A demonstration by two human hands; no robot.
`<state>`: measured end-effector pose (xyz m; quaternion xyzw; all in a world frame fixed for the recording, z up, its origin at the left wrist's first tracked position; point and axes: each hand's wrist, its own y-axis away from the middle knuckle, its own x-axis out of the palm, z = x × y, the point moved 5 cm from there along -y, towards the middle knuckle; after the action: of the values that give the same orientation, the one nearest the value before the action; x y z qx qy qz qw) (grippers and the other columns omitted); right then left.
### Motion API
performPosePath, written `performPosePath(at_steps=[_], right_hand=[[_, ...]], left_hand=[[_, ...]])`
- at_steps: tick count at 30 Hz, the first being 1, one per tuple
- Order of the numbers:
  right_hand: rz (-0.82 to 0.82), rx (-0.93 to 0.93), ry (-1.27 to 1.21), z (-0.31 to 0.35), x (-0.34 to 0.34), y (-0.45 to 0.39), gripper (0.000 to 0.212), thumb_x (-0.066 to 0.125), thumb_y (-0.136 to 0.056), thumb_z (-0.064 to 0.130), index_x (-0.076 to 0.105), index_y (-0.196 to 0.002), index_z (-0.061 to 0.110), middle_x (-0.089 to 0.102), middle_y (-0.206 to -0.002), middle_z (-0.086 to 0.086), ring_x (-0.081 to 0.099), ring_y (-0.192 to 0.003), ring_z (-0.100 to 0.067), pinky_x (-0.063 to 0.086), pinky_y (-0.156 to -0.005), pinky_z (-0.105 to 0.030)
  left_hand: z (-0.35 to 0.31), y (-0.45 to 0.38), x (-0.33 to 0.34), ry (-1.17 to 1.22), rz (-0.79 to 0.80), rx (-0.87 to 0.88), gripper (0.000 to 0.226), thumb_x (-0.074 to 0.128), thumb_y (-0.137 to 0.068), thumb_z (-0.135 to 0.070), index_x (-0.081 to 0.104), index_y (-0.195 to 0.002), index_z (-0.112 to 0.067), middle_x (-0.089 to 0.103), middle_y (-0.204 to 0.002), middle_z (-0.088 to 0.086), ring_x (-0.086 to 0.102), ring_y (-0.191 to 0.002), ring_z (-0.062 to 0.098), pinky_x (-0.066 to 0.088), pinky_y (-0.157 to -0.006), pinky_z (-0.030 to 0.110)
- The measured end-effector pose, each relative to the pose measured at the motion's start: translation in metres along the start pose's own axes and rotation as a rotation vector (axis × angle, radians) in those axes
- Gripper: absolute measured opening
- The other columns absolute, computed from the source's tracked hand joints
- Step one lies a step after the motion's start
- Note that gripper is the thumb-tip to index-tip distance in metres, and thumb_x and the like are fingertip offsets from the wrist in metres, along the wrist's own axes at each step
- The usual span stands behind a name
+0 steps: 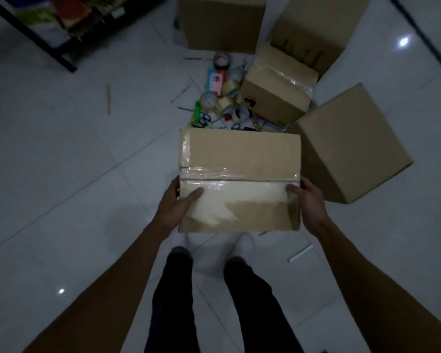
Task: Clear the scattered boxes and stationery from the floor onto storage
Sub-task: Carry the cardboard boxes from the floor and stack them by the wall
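Left hand (175,202) and right hand (308,200) grip a taped box (239,174) above the floor (74,174), tape rolls (227,98) and 4 boxes (349,143) at 12 o'clock.

Taped box (239,159): brown cardboard, clear tape along the top seam and down the left edge, centre of frame, top face toward camera, lifted above the floor.

Other boxes, all brown cardboard, on the floor:
- small taped box (278,90), upper centre-right, tilted, dark print on its near face
- plain box (351,143), right of centre, tilted on an edge
- big box (222,21), top centre, cut off by the frame
- second big box (318,24), top right, partly behind the small taped one

Stationery pile (224,103), upper centre, between the boxes: tape rolls, scissors, green marker, pens, a red-and-blue card. Loose white stick (300,253), lower right of centre.
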<state>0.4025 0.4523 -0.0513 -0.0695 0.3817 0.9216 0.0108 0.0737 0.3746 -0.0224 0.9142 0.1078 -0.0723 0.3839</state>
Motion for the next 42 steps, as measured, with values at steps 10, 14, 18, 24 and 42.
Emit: performPosePath(at_steps=[10, 14, 18, 24, 42], right_hand=[[0.221, -0.189, -0.057, 0.11, 0.041, 0.183, 0.046, 0.052, -0.083, -0.006, 0.072, -0.119, 0.014, 0.063, -0.131, -0.02, 0.062, -0.115, -0.034, 0.046, -0.09, -0.043], [0.331, -0.209, -0.041, 0.141, 0.085, 0.24, 0.047, 0.052, -0.087, 0.016, 0.064, -0.133, 0.017, 0.064, -0.133, -0.016, 0.059, -0.118, -0.035, 0.046, -0.089, -0.043], [0.429, -0.297, -0.027, 0.161, 0.152, 0.286, 0.043, 0.043, -0.1, 0.013, 0.059, -0.139, 0.02, 0.065, -0.133, -0.01, 0.062, -0.121, -0.034, 0.049, -0.102, -0.054], [0.525, -0.371, -0.161, 0.179, 0.273, 0.374, 0.052, 0.068, -0.08, 0.049, 0.069, -0.126, 0.025, 0.07, -0.123, -0.009, 0.069, -0.107, -0.027, 0.055, -0.083, -0.042], [0.821, -0.49, 0.053, 0.191, 0.649, 0.505, 0.03, 0.047, -0.103, 0.04, 0.072, -0.118, 0.03, 0.075, -0.113, 0.001, 0.068, -0.109, -0.022, 0.053, -0.09, -0.044]], left_hand=[[-0.058, 0.203, -0.131, 0.433, -0.174, 0.131, 0.04, 0.059, -0.094, -0.05, 0.064, -0.129, -0.032, 0.07, -0.124, -0.003, 0.068, -0.111, 0.019, 0.051, -0.102, 0.05], [-0.046, 0.268, -0.198, 0.533, -0.248, 0.223, 0.06, 0.055, -0.085, -0.066, 0.06, -0.136, -0.035, 0.065, -0.133, -0.006, 0.06, -0.124, 0.024, 0.043, -0.107, 0.06], [-0.033, 0.32, -0.262, 0.611, -0.35, 0.414, 0.055, 0.051, -0.096, -0.05, 0.052, -0.144, -0.021, 0.062, -0.139, -0.001, 0.059, -0.127, 0.021, 0.045, -0.106, 0.047], [-0.011, 0.381, -0.352, 0.648, -0.419, 0.584, 0.067, 0.049, -0.092, -0.065, 0.055, -0.14, -0.018, 0.066, -0.133, 0.004, 0.061, -0.123, 0.021, 0.056, -0.089, 0.029], [0.077, 0.463, -0.655, 0.792, -0.916, 0.627, 0.071, 0.061, -0.077, -0.062, 0.059, -0.132, -0.017, 0.075, -0.112, -0.002, 0.069, -0.105, 0.018, 0.058, -0.072, 0.024]])
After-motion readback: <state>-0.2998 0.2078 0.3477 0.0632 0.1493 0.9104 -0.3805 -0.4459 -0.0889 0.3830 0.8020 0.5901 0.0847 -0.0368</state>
